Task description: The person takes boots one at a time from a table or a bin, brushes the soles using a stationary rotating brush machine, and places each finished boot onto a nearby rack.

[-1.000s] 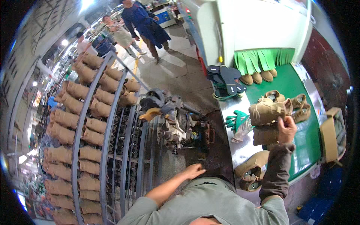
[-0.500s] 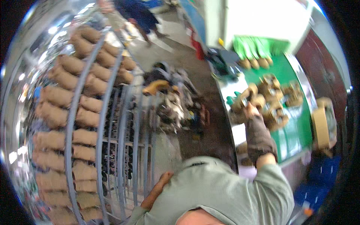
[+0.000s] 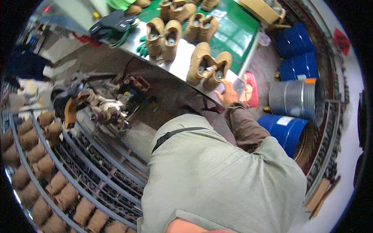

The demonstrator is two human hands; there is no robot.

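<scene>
The right hand [image 3: 230, 93] rests against the heel of the nearest tan boot [image 3: 218, 70], now standing paired at the bench [image 3: 178, 68] edge beside earlier pairs, its grip unclear, the left hand out of sight, racked boots [image 3: 39, 155] waiting.

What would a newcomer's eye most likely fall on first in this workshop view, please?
Probably the tan boots paired on the bench at the top, where the right hand rests by the nearest pair. Next, the rack of tan boots curving down the left, and the blue drums at right.
</scene>
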